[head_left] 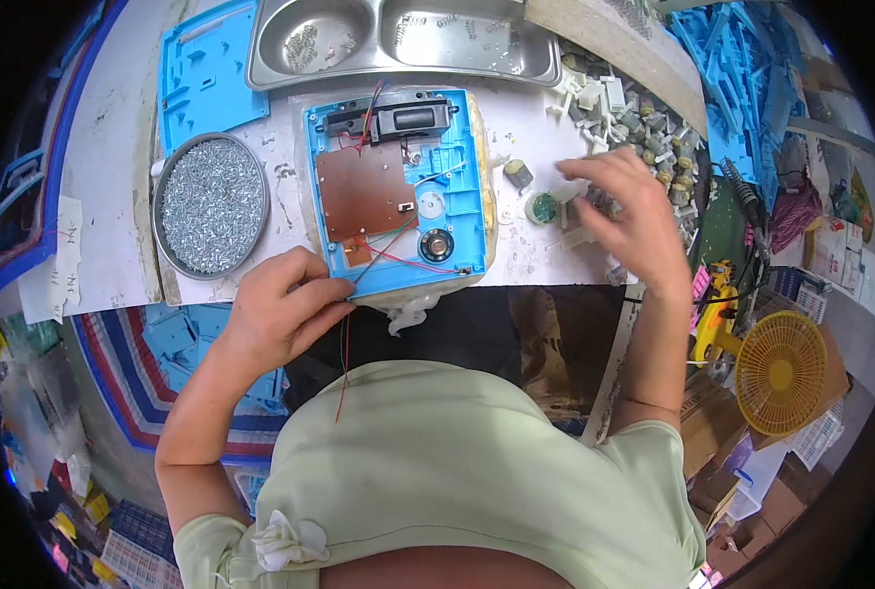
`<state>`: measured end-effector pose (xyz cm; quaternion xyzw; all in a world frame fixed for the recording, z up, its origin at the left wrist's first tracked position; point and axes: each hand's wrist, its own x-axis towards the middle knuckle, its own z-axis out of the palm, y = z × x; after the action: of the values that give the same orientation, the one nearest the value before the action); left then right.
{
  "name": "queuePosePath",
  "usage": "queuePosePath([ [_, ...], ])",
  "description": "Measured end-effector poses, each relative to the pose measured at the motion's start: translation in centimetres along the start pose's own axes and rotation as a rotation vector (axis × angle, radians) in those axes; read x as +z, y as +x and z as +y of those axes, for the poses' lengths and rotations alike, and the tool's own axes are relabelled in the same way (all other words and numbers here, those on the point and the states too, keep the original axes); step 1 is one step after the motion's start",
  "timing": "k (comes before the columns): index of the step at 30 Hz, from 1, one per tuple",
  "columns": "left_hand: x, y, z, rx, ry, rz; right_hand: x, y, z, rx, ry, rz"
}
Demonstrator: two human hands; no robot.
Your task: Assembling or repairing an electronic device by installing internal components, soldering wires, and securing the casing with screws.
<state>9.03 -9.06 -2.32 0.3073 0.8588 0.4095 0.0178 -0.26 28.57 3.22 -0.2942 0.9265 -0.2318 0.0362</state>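
My left hand [290, 299] is at the near left corner of a blue plastic housing [471, 182], thumb and fingers pinched on thin wires [346, 353] that hang over the table edge. Inside the housing sit a brown circuit board [359, 191], a small round speaker [437, 244] and a black module [408, 120] along the far side. To the right, my right hand [629, 211] hovers with thumb and index finger apart, beside a small round pot [544, 207] with green contents. A small grey-and-cream block [518, 175] lies left of that pot.
A round tray of small metal screws [212, 206] stands at left. Behind are a blue panel [212, 74] and a steel tray [408, 74] with springs. Small white and grey parts [644, 137] are heaped at right, near blue plastic pieces [737, 88]. A yellow fan [781, 373] stands lower right.
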Motion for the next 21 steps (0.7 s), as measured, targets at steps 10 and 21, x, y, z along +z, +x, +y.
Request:
queuePosePath([
  [10,-4.1,3.2,1.5,-0.029,-0.031,-0.277,0.6,0.7,2.7,0.226,0.034,0.126],
  [21,-2.0,26.3,-6.5,-0.025,0.574,-0.137,0.7,-2.9,0.5,0.504,1.049,0.392],
])
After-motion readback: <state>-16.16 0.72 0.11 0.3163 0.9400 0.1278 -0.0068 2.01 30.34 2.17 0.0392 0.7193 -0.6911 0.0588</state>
